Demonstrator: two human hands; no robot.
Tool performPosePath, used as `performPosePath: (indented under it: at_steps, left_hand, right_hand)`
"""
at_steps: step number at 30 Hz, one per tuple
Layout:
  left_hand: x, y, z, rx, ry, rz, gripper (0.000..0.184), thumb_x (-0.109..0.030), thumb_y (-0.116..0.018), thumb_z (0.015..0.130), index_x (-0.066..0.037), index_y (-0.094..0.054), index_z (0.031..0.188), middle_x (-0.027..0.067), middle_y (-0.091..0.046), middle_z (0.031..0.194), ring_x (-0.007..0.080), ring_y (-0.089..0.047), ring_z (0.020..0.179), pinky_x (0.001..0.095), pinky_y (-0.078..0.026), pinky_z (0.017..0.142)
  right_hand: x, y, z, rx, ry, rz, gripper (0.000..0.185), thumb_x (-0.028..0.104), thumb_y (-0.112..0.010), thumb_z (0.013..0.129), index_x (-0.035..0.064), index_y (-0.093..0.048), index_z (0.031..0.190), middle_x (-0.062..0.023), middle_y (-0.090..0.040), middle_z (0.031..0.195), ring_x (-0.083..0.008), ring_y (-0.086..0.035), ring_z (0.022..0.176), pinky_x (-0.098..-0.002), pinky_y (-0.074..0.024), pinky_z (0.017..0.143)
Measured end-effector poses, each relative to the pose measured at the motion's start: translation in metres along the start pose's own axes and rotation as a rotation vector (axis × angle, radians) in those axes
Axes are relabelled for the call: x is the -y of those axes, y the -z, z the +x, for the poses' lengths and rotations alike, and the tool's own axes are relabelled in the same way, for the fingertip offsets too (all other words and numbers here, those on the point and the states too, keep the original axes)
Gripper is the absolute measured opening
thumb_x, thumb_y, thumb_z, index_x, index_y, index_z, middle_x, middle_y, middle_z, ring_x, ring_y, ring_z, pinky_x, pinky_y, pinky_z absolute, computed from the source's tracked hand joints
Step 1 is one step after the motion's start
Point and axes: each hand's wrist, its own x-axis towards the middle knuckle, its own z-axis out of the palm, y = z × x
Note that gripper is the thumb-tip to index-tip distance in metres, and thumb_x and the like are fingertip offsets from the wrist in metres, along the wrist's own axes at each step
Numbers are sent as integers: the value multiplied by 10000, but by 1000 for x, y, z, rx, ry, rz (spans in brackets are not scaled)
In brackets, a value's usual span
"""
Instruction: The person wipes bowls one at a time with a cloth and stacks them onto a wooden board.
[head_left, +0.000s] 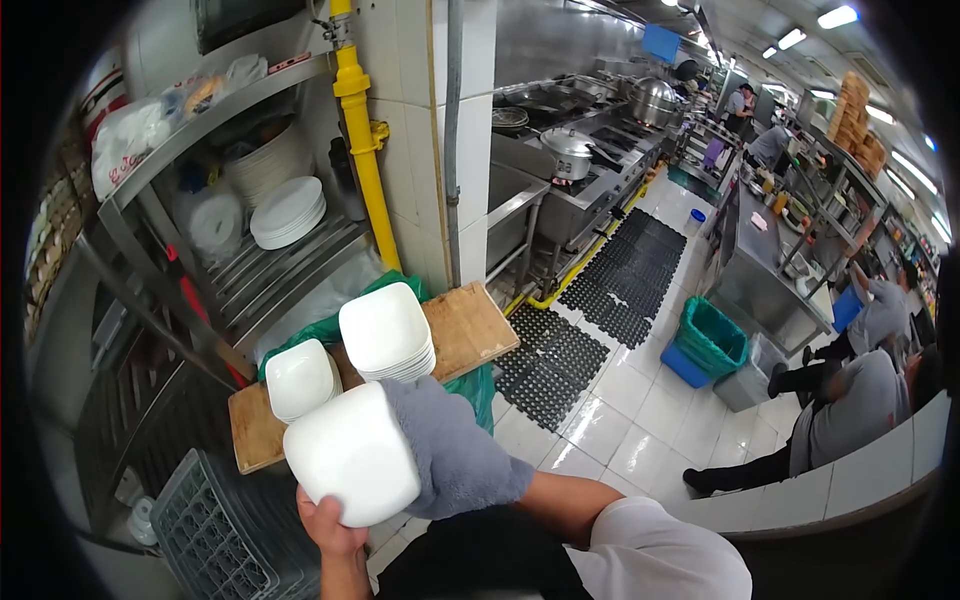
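My left hand (332, 522) is closed on the lower left edge of a white square bowl (350, 455), the thumb lying over its near side. A grey cloth (450, 445) covers my right hand, whose fingers are hidden; the cloth is pressed against the bowl's right side. Just beyond, a wooden board (478, 325) carries a tall stack of white square bowls (387, 325) and a smaller stack of white bowls (300, 380) to its left. Green plastic (478, 395) hangs out around the board.
Left stands a metal rack (240, 330) with round white plates (288, 212); grey plastic racks (210, 530) sit below. A yellow pipe (365, 160) runs up the tiled pillar. Right are black floor mats (625, 275), a green-lined bin (712, 335) and co-workers, one in a grey shirt (850, 410).
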Motion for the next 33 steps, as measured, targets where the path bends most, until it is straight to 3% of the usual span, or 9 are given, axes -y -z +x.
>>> performPosePath:
  at_steps: [7, 12, 16, 17, 19, 22, 24, 26, 33]
  left_hand:
    - [20, 11, -15, -278, 284, 391, 675, -446, -527, 999, -50, -300, 1497, 139, -489, 1398, 291, -533, 1232, 488, -470, 992]
    - [-10, -29, -19, -77, 549, -191, 722, -621, -415, 986, -70, -392, 1452, 121, -500, 1428, 281, -530, 1267, 445, -481, 994]
    - [11, -10, -20, -278, 565, -135, 680, -593, -424, 988, -48, -478, 1391, 131, -559, 1369, 293, -555, 1239, 446, -498, 975]
    - [10, -5, -20, -283, 603, -125, 616, -516, -451, 991, -36, -494, 1375, 145, -561, 1363, 300, -557, 1233, 452, -463, 1016]
    - [12, 5, -20, -295, 640, -119, 553, -439, -478, 994, -23, -510, 1359, 158, -563, 1356, 308, -559, 1227, 458, -428, 1058]
    - [20, 22, -27, -198, 602, -206, 500, -351, -506, 972, 8, -535, 1319, 149, -599, 1306, 300, -580, 1195, 434, -442, 1038]
    - [19, 33, -30, -158, 562, -201, 464, -320, -497, 992, 7, -532, 1318, 146, -606, 1287, 281, -599, 1160, 403, -451, 1023]
    - [20, 6, -19, -262, 462, -185, 449, -291, -470, 1018, 10, -492, 1352, 143, -593, 1299, 266, -597, 1159, 392, -459, 1012]
    - [17, -16, -13, -29, 363, -41, 594, -293, -418, 1057, 21, -226, 1522, 157, -404, 1496, 248, -416, 1366, 378, -326, 1135]
  right_hand:
    - [12, 22, 2, 297, -17, -732, 504, 237, -601, 851, 16, -473, 1286, -147, -575, 1052, -296, -581, 832, -415, -498, 721]
    - [-5, -4, -35, 248, 323, -981, 500, 266, -576, 878, 28, -476, 1305, -141, -589, 1031, -263, -605, 851, -396, -517, 745]
    - [-5, -24, -53, 258, 606, -1386, 498, 290, -557, 899, 37, -479, 1321, -135, -600, 1015, -236, -623, 865, -381, -532, 764]
    - [-4, -27, -55, 261, 604, -1384, 498, 290, -557, 899, 37, -479, 1321, -135, -600, 1015, -236, -623, 865, -381, -532, 764]
    - [8, -28, -48, -109, 346, 386, 418, 313, -583, 873, 75, -549, 1215, -101, -593, 988, -248, -614, 825, -410, -532, 705]
    - [116, 130, 38, 843, -111, -440, 426, 328, -620, 862, 76, -583, 1203, -119, -605, 1046, -273, -618, 895, -423, -521, 742]
    - [26, 24, -12, 245, 165, -299, 470, 135, -609, 826, 12, -542, 1275, -165, -589, 901, -278, -569, 846, -441, -392, 582]
    - [40, 40, 21, 514, -79, -506, 494, 125, -612, 852, 28, -504, 1324, -163, -613, 939, -276, -591, 921, -424, -450, 659]
    - [21, -30, -29, 481, 62, -384, 458, 148, -582, 889, 34, -478, 1321, -136, -567, 1079, -239, -561, 1012, -384, -442, 771]
